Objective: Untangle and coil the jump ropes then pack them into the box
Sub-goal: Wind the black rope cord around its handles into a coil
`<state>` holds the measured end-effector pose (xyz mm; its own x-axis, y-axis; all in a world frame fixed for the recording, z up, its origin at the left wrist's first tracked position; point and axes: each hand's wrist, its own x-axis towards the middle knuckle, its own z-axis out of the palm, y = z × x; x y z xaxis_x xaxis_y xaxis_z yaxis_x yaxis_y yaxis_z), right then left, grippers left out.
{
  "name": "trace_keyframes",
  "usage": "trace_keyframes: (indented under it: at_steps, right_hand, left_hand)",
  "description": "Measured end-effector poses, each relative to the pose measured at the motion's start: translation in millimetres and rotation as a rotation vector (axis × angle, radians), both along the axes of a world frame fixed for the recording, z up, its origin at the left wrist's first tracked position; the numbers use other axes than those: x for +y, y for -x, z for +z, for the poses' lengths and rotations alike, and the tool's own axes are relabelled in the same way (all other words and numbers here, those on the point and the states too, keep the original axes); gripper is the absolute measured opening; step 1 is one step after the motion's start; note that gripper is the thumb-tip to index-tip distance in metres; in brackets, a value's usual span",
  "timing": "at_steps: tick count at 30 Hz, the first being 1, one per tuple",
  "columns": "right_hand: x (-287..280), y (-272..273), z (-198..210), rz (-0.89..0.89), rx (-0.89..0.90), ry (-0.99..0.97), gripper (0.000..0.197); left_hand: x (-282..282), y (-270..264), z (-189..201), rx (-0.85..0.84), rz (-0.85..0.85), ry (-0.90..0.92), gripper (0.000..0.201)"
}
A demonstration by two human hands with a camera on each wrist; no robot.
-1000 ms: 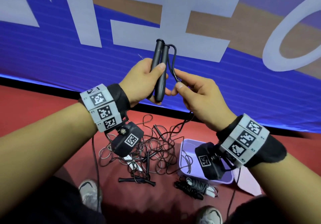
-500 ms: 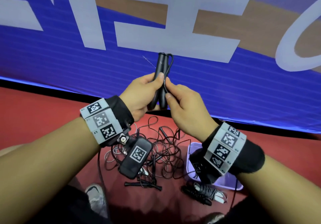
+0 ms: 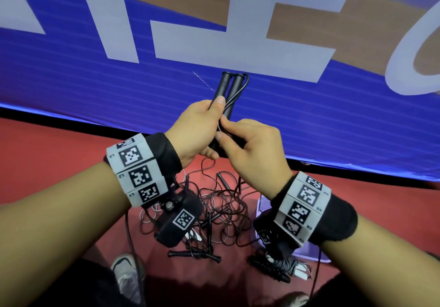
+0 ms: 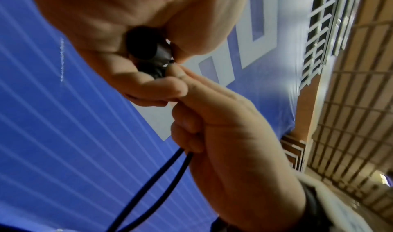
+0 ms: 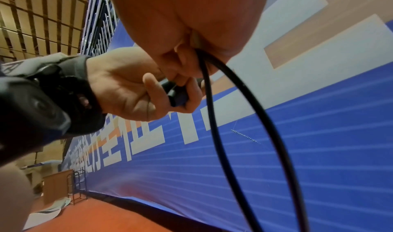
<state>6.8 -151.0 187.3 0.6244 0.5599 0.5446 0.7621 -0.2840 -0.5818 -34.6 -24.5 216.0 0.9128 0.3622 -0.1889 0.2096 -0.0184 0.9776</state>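
My left hand (image 3: 206,121) grips two black jump rope handles (image 3: 229,90) held side by side, their tops pointing up and away. Its thin black cord (image 3: 246,82) loops from the handle tops and runs down along them. My right hand (image 3: 220,132) pinches that cord against the lower part of the handles, touching the left hand. In the left wrist view the handle ends (image 4: 149,52) sit in my left palm, and the doubled cord (image 4: 168,173) hangs from my right hand (image 4: 221,131). The right wrist view shows the same cord (image 5: 212,117) dropping from my right fingers (image 5: 180,64).
On the red floor below lies a tangle of ropes (image 3: 221,206) with loose black handles (image 3: 192,254). A pale purple box (image 3: 260,207) is mostly hidden behind my right wrist. A coiled rope bundle (image 3: 283,267) lies in front of it. A blue banner wall (image 3: 309,121) stands close ahead.
My right hand moved in from the right and closed on the cord against the handles beside my left hand. Both hands came lower and nearer to me.
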Motion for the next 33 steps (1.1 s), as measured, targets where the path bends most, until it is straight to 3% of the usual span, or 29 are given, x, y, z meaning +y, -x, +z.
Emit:
trace_keyframes:
  at_steps: [4, 9, 17, 24, 33]
  right_hand:
    - [-3.3, 3.7, 0.5, 0.076, 0.058, -0.025, 0.029]
    - [-8.8, 3.2, 0.2, 0.119, 0.102, -0.050, 0.035]
    - [-17.6, -7.4, 5.4, 0.040, 0.025, -0.068, 0.028]
    - [-23.8, -4.1, 8.4, 0.056, 0.086, -0.074, 0.027]
    - [-32.9, -3.7, 20.5, 0.125, 0.534, -0.262, 0.010]
  left_hand:
    - [0.7, 2.5, -0.7, -0.019, 0.056, -0.147, 0.034]
    - [3.3, 7.2, 5.7, -0.049, 0.074, -0.072, 0.010]
    - [-2.4, 11.5, 8.8, -0.097, -0.070, 0.175, 0.025]
    - [-8.8, 12.7, 7.7, -0.091, -0.140, 0.193, 0.022]
    - [-8.0, 15.3, 9.1, -0.098, -0.259, 0.057, 0.024]
